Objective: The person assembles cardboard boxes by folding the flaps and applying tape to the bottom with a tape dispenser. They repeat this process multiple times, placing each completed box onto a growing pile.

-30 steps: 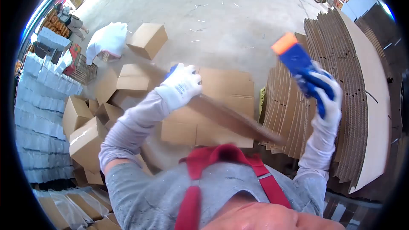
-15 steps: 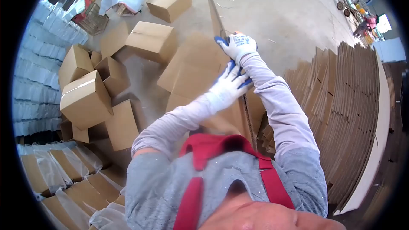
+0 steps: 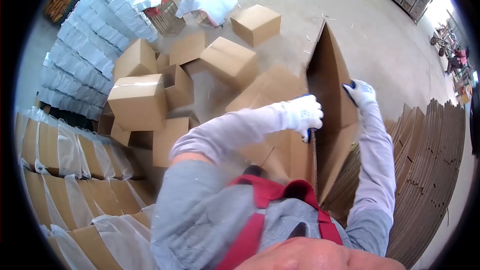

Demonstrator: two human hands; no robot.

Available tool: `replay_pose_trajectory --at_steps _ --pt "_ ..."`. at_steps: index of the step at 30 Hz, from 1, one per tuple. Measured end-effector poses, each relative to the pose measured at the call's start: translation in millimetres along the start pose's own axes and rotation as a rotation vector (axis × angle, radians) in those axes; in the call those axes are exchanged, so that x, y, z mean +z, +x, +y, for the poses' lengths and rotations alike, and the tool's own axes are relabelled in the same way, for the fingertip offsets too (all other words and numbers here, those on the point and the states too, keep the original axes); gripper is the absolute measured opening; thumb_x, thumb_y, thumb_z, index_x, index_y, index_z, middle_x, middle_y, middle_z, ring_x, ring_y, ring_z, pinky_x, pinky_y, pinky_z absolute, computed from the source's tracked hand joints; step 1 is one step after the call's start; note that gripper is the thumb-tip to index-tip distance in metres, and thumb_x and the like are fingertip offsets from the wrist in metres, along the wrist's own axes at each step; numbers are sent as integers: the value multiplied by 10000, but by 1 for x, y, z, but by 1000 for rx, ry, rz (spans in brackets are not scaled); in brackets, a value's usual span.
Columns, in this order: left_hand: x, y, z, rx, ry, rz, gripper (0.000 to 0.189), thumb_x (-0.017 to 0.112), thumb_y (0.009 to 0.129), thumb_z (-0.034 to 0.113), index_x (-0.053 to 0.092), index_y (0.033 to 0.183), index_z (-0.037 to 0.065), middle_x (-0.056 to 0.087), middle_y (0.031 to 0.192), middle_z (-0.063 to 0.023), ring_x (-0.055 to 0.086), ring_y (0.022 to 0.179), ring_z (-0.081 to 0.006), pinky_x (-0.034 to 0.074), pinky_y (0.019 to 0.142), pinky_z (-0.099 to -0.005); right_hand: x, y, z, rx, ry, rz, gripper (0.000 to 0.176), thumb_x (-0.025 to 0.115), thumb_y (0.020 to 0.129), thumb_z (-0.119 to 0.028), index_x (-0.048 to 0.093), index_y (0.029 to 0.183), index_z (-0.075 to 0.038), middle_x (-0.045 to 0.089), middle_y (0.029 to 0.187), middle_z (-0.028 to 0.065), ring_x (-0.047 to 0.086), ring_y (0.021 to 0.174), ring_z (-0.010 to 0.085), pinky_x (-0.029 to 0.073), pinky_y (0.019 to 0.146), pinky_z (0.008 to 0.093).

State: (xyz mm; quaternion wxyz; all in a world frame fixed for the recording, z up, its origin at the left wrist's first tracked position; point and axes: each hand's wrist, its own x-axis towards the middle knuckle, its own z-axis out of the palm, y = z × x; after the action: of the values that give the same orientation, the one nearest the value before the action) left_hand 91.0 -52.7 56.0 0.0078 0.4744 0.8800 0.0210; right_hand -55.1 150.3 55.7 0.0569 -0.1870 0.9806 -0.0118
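Left hand, white glove, 2 o'clock of chest: fingers curled shut on near edge of folded carton. Right hand, 3 o'clock, clamped on opposite panel. Opposed grips likely for spreading the carton square. Carton upright before chest. Flat blanks on edge, 4 o'clock, handy to grab. Made-up boxes heaped, 10 o'clock.
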Motion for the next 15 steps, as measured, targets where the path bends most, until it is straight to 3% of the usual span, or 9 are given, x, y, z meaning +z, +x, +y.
replay_pose_trajectory --at_steps 2,4,6,8,9,11,12,14,15 --pt "-25 -38 4 -59 -37 59 374 745 584 513 660 727 178 608 765 1 580 827 -222 432 717 -362 -2 -43 51 -96 -30 138 520 577 832 -490 557 1250 -182 658 937 105 629 887 270 480 799 376" --pt "-39 -80 -6 -185 -49 37 420 746 569 546 662 728 167 610 750 -9 585 792 -233 443 685 -370 -4 -94 82 -88 -94 61 461 634 806 -418 585 1205 -192 652 909 95 629 837 258 486 746 387" --pt "-13 -106 -36 -346 -184 -155 396 793 588 485 692 788 158 655 802 -1 617 809 -207 479 701 -355 20 -134 80 -210 74 170 343 646 793 -387 650 1032 -142 661 901 101 638 797 280 490 739 388" --pt "-22 -104 -36 -632 -587 -528 379 823 628 393 716 890 141 691 886 -4 639 858 -154 503 749 -307 47 -152 55 -250 45 161 308 618 808 -380 658 982 -130 662 914 111 642 804 284 488 756 394" --pt "-28 -91 -40 -520 -701 -626 472 825 665 335 684 1059 119 681 1030 -53 624 969 -148 490 845 -282 41 -153 40 -211 6 101 293 600 818 -370 659 962 -122 664 923 113 642 827 278 485 768 394" --pt "-3 -73 -25 -497 -1136 -363 615 798 698 387 602 1195 82 646 1110 -111 610 1010 -189 476 886 -287 33 -156 20 -152 0 17 275 557 846 -346 657 925 -101 668 930 111 636 884 260 477 795 386" --pt "-4 -49 6 -579 -1074 -407 721 731 752 462 498 1299 55 583 1217 -159 577 1085 -239 449 943 -307 29 -155 15 -153 7 27 275 557 846 -346 657 925 -101 668 930 111 636 884 260 477 795 386" --pt "-18 -13 89 -452 -918 -511 832 556 809 620 375 1375 37 509 1293 -217 510 1184 -307 401 1003 -380 30 -155 11 -150 -43 0 292 549 851 -356 656 928 -94 670 928 104 632 903 260 475 803 383" --pt "-23 -5 126 -409 -805 -553 812 517 834 609 344 1389 42 514 1278 -229 502 1184 -333 389 1007 -395 33 -157 12 -175 -50 50 308 540 854 -372 658 924 -95 671 916 109 636 897 263 476 809 383"
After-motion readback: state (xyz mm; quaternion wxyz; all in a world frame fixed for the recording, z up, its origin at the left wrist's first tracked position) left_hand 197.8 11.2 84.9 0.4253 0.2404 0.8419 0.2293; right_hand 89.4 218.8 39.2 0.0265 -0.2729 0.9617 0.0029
